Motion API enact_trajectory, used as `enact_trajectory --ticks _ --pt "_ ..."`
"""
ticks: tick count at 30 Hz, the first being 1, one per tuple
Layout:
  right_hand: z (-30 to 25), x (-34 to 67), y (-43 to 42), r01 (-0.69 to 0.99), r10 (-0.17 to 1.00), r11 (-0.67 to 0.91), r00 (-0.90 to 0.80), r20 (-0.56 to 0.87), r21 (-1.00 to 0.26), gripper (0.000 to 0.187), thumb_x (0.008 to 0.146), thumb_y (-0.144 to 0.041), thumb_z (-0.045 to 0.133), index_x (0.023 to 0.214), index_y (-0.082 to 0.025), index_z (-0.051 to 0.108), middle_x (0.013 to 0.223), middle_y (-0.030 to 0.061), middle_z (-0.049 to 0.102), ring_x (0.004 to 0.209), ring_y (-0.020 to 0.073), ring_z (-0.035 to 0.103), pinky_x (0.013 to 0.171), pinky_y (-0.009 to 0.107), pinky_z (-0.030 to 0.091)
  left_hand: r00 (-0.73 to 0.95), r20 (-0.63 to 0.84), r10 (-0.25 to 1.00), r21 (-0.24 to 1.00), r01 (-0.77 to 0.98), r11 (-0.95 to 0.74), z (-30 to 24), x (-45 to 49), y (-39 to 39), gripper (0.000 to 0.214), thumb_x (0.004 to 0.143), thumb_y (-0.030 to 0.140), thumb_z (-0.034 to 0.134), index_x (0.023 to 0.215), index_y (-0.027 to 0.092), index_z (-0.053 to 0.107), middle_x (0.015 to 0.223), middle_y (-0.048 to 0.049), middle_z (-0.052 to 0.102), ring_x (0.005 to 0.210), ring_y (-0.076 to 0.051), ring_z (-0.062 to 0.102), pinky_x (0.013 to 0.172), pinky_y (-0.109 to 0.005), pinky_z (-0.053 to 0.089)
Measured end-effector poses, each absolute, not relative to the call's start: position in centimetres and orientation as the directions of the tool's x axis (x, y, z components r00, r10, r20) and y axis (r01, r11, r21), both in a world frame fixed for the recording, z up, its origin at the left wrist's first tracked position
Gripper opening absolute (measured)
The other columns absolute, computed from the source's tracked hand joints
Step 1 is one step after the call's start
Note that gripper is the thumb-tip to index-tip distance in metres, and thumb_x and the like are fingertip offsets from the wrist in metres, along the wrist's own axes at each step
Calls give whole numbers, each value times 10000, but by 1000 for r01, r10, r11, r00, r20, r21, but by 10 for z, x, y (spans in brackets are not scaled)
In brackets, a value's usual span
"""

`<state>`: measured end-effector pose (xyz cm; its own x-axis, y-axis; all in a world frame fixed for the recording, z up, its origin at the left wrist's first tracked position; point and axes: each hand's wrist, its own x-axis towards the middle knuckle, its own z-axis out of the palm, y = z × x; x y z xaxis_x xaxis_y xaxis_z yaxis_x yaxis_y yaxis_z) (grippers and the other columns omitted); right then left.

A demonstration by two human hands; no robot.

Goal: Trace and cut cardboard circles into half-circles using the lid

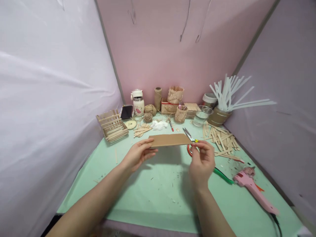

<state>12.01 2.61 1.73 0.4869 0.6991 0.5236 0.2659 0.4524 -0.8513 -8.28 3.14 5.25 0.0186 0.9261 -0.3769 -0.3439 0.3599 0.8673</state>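
Note:
A flat brown piece of cardboard [170, 140] is held above the green tabletop, its near edge facing me. My left hand [142, 153] grips its left end, thumb on top and fingers below. At the right end, my right hand [202, 158] pinches the near corner between thumb and fingers. Just behind that hand lie scissors [188, 133], their handles partly hidden by it. A red ring-shaped thing [189, 150] shows beside the right fingers, mostly covered. The green handle [223, 175] of a tool sticks out right of my right wrist.
A pink glue gun [256, 191] with a cord lies at right, below scattered craft sticks [222, 140]. At the back stand a cup of water [201, 117], twine balls [150, 110], a white bottle [138, 103] and a pot of white strips [221, 115]. A slatted stick basket [113, 128] sits left.

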Motion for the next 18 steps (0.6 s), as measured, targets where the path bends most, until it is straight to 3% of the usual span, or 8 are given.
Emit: enact_trajectory --ticks 3,5,8,11,14,18 --pt "20 136 -10 236 670 497 508 542 -835 14 862 -202 570 852 -209 564 1005 60 524 930 207 571 788 372 490 2 -313 950 929 -207 306 45 -87 -4 319 832 274 667 1128 158 647 1050 -90 698 861 -185 717 726 -251 578" --pt "16 151 -28 394 705 446 398 587 -804 28 880 -206 560 872 -211 585 984 64 543 925 214 570 799 379 481 -46 -250 967 965 -95 245 34 -87 -26 299 810 331 684 1062 171 664 1034 -70 702 837 -173 708 735 -251 558" --pt "1 178 -41 726 797 349 103 595 -592 180 912 -301 535 1044 -194 595 1089 122 554 1041 276 551 870 443 464 -114 -181 977 979 70 190 15 -82 -52 266 812 365 652 990 169 677 777 -22 685 660 -135 650 646 -240 516" --pt "-17 200 -43 899 812 311 -84 577 -307 365 939 -423 467 1160 -147 559 1112 171 563 1024 325 544 854 478 458 -165 -130 978 979 137 153 -2 -74 -67 246 841 376 596 962 173 665 677 5 633 599 -131 611 593 -241 481" --pt "-29 210 -45 966 844 226 -128 521 -128 381 946 -455 438 1080 -125 571 931 146 586 824 300 560 704 412 461 -206 -44 978 973 212 88 -14 -70 -75 232 856 368 568 943 176 665 620 21 588 561 -126 572 554 -234 451" --pt "-33 207 -51 996 936 79 -58 347 -46 254 918 -415 520 941 -164 555 791 88 588 707 274 565 607 350 398 -233 58 971 954 298 14 -20 -70 -80 230 848 375 570 884 176 681 603 17 583 507 -119 531 491 -223 417"
